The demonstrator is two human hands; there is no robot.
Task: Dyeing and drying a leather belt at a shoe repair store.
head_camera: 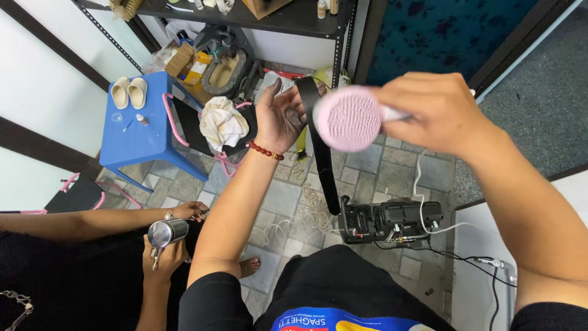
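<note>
My left hand (280, 115) holds up a long black strap (320, 147) near its upper end; the strap hangs down toward the floor. A red bead bracelet (265, 150) sits on that wrist. My right hand (432, 110) grips the handle of a round pink brush (348, 118), whose bristled face is turned toward me and sits right beside the strap, blurred.
A black machine (389, 219) with cables stands on the tiled floor below. A blue stool (139, 132) carries two pale shoe soles (129, 92). A cloth (223, 124) lies on a black seat. At left another person's hands hold a metal canister (166, 233).
</note>
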